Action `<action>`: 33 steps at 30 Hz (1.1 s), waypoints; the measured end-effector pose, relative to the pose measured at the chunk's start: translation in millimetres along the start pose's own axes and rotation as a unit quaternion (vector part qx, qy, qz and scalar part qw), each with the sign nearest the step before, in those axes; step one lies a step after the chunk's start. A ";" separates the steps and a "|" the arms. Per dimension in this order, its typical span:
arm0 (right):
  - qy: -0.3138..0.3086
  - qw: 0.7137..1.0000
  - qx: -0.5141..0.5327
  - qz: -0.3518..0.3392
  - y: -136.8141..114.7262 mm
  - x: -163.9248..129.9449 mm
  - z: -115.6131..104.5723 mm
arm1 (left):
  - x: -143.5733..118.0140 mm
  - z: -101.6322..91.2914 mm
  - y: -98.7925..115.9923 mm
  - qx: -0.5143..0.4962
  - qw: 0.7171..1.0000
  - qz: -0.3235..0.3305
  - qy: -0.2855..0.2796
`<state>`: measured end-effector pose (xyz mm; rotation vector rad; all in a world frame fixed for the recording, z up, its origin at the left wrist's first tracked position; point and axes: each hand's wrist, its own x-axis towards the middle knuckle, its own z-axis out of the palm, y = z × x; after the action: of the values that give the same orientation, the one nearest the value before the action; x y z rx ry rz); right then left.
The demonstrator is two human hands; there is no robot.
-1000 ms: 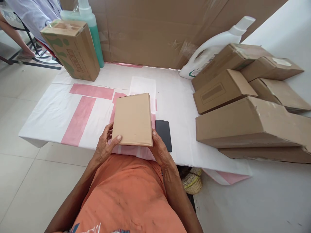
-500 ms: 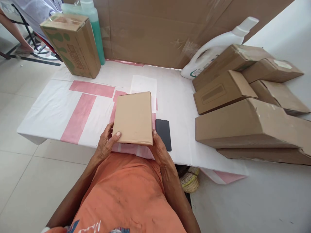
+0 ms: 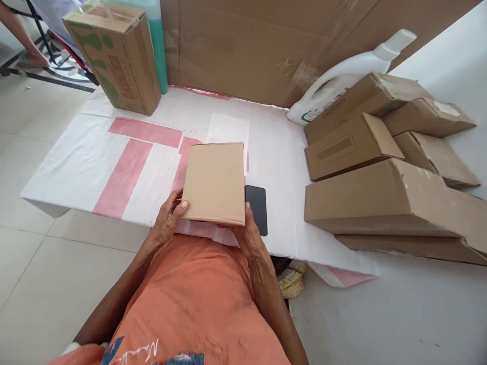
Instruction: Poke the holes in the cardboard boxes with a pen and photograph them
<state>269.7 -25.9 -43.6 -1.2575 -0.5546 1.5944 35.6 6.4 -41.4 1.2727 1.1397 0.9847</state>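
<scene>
A plain flat cardboard box (image 3: 215, 182) is held level above the near edge of a low table covered in white and pink cloth (image 3: 114, 167). My left hand (image 3: 167, 220) grips its near left corner, thumb on top. My right hand (image 3: 249, 235) holds its near right corner from below and the side. A black phone (image 3: 256, 209) lies face down on the cloth just right of the box, close to my right hand.
Several brown cardboard boxes (image 3: 380, 197) are piled on the right. A white jug (image 3: 342, 83) leans behind them. A printed carton (image 3: 114, 56) and a green bottle (image 3: 158, 45) stand at the back left, before a cardboard wall (image 3: 247, 45). A woven basket (image 3: 291, 280) sits under the table.
The box has shifted slightly to the right in my hands and now overlaps the phone's left edge. The view has tilted a little.
</scene>
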 end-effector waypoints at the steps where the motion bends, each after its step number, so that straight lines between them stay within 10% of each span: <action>1: 0.001 1.000 0.002 -0.003 0.5 0.1 -0.1 | 0.3 0.0 -0.4 -0.002 1.000 0.002 0.000; 16: -0.116 0.992 0.008 -0.044 -18.3 0.7 10.0 | -9.0 -16.7 16.5 -0.048 0.998 0.037 0.011; 33: -0.101 0.976 -0.117 -0.154 -69.5 -1.6 29.4 | -21.4 -19.2 37.9 0.094 0.990 0.103 -0.020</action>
<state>271.7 7.0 24.2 -1.1188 -1.0397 1.4305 14.9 -8.0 -1.0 1.5797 1.1071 1.0148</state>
